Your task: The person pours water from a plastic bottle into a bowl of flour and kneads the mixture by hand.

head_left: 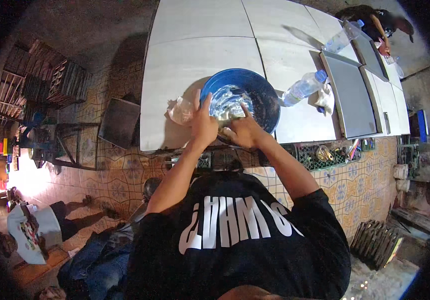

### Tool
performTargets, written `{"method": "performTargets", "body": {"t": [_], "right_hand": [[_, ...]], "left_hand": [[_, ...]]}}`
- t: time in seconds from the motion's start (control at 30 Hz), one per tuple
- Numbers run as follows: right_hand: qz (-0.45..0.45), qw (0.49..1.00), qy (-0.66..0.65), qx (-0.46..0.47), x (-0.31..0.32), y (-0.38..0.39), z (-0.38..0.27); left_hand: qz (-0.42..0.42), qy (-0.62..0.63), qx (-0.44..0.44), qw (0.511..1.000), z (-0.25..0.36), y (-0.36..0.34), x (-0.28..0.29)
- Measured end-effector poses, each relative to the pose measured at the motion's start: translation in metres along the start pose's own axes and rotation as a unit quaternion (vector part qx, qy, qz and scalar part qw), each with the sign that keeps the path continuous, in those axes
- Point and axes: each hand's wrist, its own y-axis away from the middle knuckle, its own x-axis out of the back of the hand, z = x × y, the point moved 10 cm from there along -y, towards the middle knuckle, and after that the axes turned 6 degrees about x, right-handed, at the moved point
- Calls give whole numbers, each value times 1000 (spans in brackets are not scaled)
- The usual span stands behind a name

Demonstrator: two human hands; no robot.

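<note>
A round blue basin (274, 102) stands near the front edge of the white-tiled table, with a smeared white, doughy mixture (231, 102) inside. My left hand (205, 124) grips the basin's left rim, one finger over the inner wall. Inside the basin's near part is my right hand (245, 131), its index finger stretched out into the mixture and its thumb apart. The other fingers are partly hidden by the hand. White residue clings to the basin's wall. A crumpled, clear plastic bag (179, 111) lies left of the basin, close to my left hand.
Right of the basin are a clear bottle (300, 90), a whitish bag (324, 100) and a grey metal tray (350, 95). Another bottle (341, 41) lies farther back, near a person (375, 22). Crates (317, 156) sit below the table edge. Another person (37, 230) is at lower left.
</note>
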Motion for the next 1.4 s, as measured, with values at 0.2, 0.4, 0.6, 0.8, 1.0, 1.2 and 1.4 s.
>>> {"method": "performTargets", "body": {"t": [0.2,0.4,0.6,0.8,1.0,1.2,1.4], "right_hand": [[-145,989,-30,-31,-1,22,22],[66,957,-263,-105,52,60,68],[26,986,-126,-106,67,62,39],[-45,997,55,-24,15,39,18],[117,973,-195,-48,11,19,15],[-64,998,11,-15,25,31,-6],[36,988,-129,-75,64,60,52]], "left_hand": [[-10,-17,4,1000,-6,-4,-8],[-9,27,58,998,-8,-2,1],[42,26,41,998,-18,-6,-2],[41,17,41,998,-6,-4,-1],[16,23,18,999,-2,-2,-4],[72,-6,-10,997,-7,-4,2],[44,42,24,998,-15,-10,-7]]}}
